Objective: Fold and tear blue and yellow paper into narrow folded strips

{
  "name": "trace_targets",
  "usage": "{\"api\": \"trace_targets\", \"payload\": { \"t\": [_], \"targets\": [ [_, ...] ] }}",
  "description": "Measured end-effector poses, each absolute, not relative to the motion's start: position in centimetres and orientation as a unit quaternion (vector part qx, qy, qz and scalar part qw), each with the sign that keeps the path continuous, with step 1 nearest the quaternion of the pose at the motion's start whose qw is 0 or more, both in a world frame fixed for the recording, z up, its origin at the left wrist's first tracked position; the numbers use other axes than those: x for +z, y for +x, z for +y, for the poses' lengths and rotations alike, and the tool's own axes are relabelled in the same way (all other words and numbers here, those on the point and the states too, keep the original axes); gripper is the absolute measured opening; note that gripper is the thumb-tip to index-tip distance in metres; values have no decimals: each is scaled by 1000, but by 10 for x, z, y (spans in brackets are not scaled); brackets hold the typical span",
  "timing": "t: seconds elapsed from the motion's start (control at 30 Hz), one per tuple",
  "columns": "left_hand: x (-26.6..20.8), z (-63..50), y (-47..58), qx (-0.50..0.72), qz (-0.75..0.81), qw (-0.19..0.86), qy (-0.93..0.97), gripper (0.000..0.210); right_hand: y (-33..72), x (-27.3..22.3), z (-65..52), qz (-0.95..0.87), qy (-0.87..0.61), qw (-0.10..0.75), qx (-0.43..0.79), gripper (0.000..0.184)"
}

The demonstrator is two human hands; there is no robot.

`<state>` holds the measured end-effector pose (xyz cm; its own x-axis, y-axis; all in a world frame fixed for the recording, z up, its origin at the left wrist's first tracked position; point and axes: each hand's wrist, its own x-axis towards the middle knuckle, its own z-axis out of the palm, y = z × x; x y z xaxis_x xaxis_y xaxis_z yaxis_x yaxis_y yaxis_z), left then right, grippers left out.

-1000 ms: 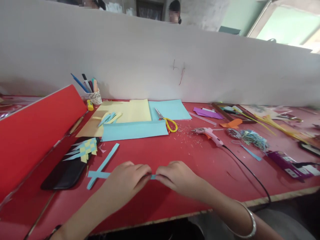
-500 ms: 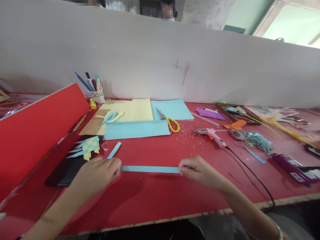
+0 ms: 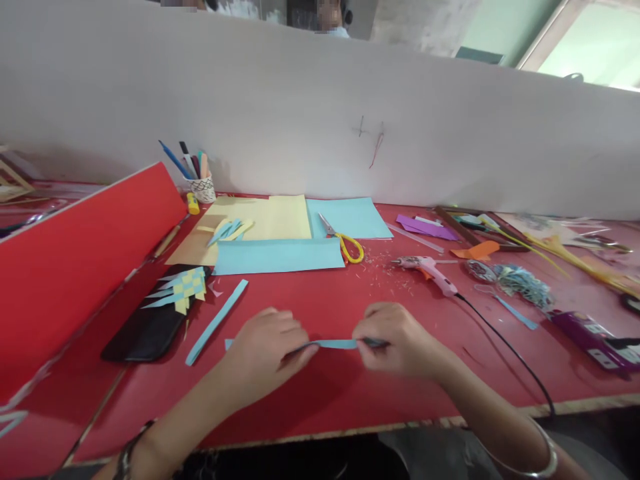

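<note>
A narrow light-blue paper strip (image 3: 337,344) is stretched between my two hands over the red table. My left hand (image 3: 273,347) is closed around it, and a short piece of the strip sticks out to its left. Close by on the right, my right hand (image 3: 395,340) pinches the other end, which shows dark in shadow past the fingers. A second blue paper strip (image 3: 216,323) lies slanted on the table to the left of my left hand. Farther left, a woven blue and yellow paper piece (image 3: 186,287) rests on a black phone or case (image 3: 145,333).
Folded blue paper (image 3: 280,257), yellow sheets (image 3: 287,217) and yellow-handled scissors (image 3: 345,237) lie ahead. At right are a pink glue gun (image 3: 430,270) with its cord and a purple power strip (image 3: 595,340). A red board (image 3: 90,253) leans at left, near a pen cup (image 3: 203,189).
My left hand has slid right along the strip, closer to my right hand, uncovering the second strip on the table. The view has shifted slightly.
</note>
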<state>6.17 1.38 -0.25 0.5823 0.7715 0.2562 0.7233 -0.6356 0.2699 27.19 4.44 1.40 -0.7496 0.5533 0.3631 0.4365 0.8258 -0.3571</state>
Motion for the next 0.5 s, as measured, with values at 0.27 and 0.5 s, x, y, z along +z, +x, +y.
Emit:
{"api": "trace_targets", "payload": {
  "t": [0.27, 0.5],
  "targets": [
    [2, 8, 72, 76, 451, 318, 831, 36, 259, 1, 33, -942, -251, 221, 25, 18],
    [3, 11, 70, 63, 412, 371, 830, 42, 260, -12, 29, -932, -279, 228, 38, 14]
  ]
}}
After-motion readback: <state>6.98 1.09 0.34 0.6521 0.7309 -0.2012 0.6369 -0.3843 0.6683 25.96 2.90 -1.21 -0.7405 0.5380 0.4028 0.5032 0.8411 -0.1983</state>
